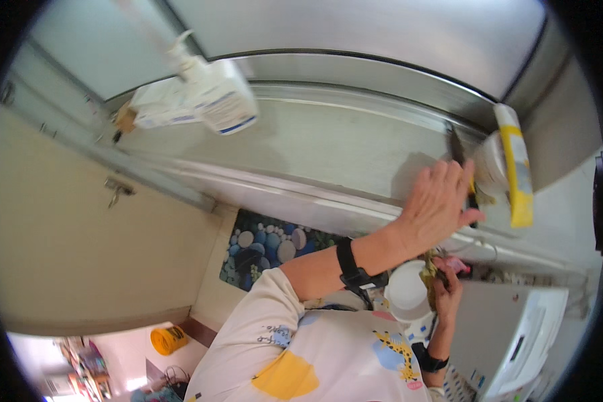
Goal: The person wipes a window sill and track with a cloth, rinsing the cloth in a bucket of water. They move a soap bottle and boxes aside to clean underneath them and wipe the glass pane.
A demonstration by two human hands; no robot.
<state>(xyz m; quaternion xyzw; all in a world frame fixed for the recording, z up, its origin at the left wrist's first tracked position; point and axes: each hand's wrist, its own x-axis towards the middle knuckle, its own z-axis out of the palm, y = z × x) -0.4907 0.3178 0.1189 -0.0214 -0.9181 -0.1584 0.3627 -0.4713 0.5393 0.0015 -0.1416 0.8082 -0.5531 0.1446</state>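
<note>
My left hand [434,198] is stretched over a pale ledge, fingers extended and thumb apart, slightly blurred. Beneath its fingertips lies a knife-like tool [456,143] with a dark blade and a yellow-and-black handle; the hand hides its middle. I see nothing held in that hand. Lower down, my right hand [447,289] pinches a bunch of yellowish-green leaves [428,281] beside a round white bowl [407,291]. Something pink [456,265] shows just behind the right fingers; what it is I cannot tell.
A white tub [491,163] and a yellow-and-white tube [517,171] stand at the ledge's right end. A white pump bottle [226,98] is at its left. Below are a pebble-print mat [271,246], a door [95,226], a yellow bucket [168,341] and a white appliance [522,336].
</note>
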